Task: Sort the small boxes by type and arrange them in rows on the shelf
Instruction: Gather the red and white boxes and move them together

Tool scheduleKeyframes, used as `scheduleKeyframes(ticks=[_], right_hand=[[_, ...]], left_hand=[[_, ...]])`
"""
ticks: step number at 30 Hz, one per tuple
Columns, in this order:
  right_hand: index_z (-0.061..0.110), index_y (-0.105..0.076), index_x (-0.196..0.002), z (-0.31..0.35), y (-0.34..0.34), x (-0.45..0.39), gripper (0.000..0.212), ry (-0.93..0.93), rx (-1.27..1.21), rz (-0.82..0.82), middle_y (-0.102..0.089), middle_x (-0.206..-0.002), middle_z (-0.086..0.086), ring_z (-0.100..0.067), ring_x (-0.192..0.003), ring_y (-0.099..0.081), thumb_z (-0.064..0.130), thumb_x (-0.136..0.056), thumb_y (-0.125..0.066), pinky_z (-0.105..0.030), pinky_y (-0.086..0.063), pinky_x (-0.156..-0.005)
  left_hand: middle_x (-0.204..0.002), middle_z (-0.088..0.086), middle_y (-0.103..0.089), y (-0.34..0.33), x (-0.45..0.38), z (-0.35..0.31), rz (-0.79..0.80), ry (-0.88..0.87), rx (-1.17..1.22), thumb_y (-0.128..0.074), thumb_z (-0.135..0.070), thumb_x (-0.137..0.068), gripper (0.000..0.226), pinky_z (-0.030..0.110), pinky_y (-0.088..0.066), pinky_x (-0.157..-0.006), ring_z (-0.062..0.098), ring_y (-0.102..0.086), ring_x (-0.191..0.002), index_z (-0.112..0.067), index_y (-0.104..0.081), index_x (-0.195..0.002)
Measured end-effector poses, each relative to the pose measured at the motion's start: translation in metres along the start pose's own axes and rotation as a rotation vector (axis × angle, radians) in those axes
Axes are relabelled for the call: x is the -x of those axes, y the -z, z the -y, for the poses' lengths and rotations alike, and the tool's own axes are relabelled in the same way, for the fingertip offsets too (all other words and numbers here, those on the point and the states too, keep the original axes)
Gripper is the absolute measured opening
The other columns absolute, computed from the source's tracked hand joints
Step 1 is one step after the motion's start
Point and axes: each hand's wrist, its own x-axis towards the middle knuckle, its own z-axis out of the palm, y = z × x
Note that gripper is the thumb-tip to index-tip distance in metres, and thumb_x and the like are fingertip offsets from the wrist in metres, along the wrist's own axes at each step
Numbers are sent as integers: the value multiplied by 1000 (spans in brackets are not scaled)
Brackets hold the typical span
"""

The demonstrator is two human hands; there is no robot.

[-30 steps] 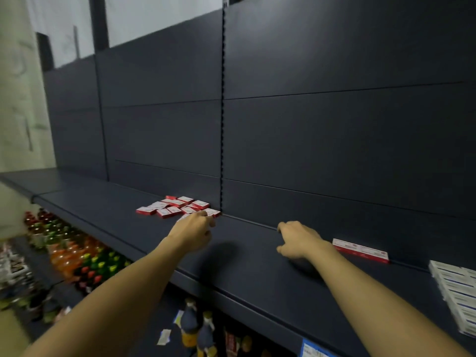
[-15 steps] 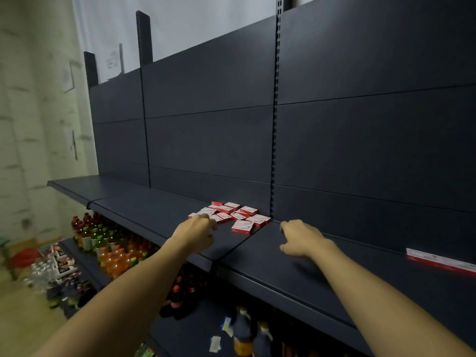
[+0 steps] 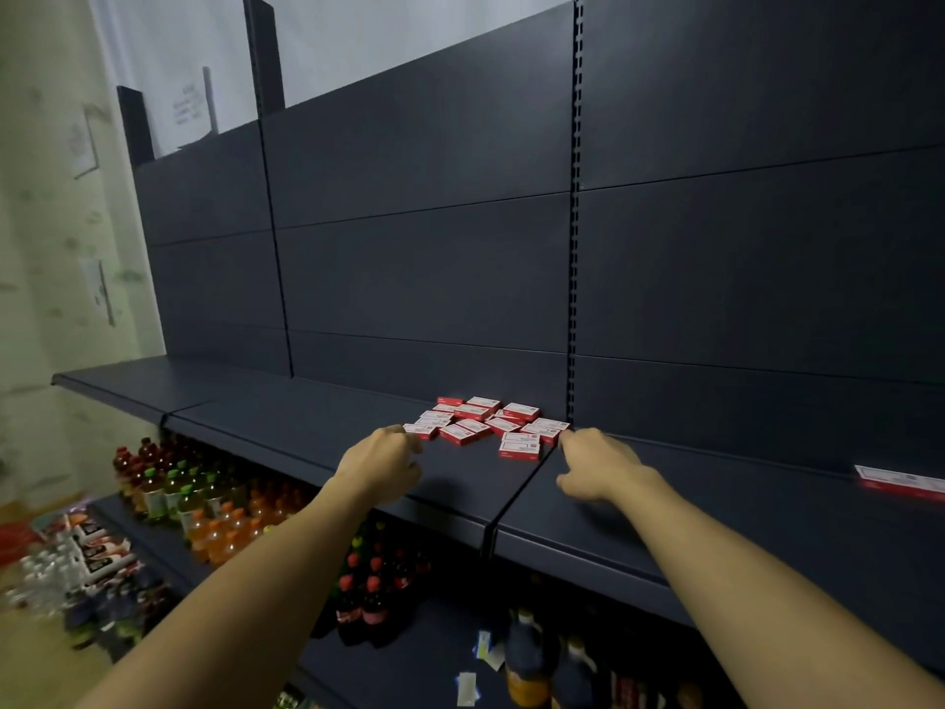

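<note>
The single head-worn camera looks forward and slightly down along both forearms, close behind the left hand (image 3: 381,463) and right hand (image 3: 598,468) (wide-angle view), facing the shelf (image 3: 307,422) beyond them.

Rows of drink bottles (image 3: 204,509) on the lower shelf (image 3: 153,545), papers (image 3: 82,145) on the pale wall (image 3: 41,278).

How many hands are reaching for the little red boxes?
2: the left hand at the left edge of the red boxes, the right hand at their right edge.
</note>
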Motion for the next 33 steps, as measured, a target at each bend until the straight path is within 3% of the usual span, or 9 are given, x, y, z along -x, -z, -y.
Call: scheduleKeyframes(ticks=[10,17,23,26,33], right_hand=[[14,-53,-115,11,-15,-71,32,-47,18,7,-58,-118,-6,-27,-103,-61,29,-87,-61,-34,-46,-72],[13,-53,-111,11,-31,-153,29,-82,-14,25,-57,-116,-6,-24,-90,-56,22,-84,-58,-32,-44,-67],[16,-52,-116,2,-40,-212,32,-97,-74,-13,-55,-116,-2,-22,-97,-58,22,-85,-60,-33,-47,-73],[13,-51,-124,-8,-52,-227,42,-117,-111,18,-52,-122,-3,-25,-105,-58,20,-84,-61,-36,-51,-82],[15,-53,-122,-29,-63,-250,40,-102,-147,76,-52,-120,-2,-21,-103,-57,25,-84,-65,-39,-53,-89]], left_hand=[[-129,0,-55,-33,-54,29,8,-63,18,-56,-28,-98,34,27,-48,-80,18,-56,-114,-19,-61,-131],[-131,0,-56,-56,-128,52,63,-80,14,-60,-34,-96,37,38,-53,-90,22,-57,-115,-22,-61,-131],[-130,-4,-57,-71,-199,54,75,-98,38,-63,-48,-91,46,37,-52,-89,20,-57,-115,-25,-60,-131],[-134,-2,-55,-84,-226,47,114,-124,34,-62,-42,-90,49,38,-51,-92,22,-56,-118,-25,-56,-135],[-135,2,-52,-112,-271,36,204,-218,100,-60,-26,-95,46,34,-46,-99,22,-53,-121,-18,-52,-139]])
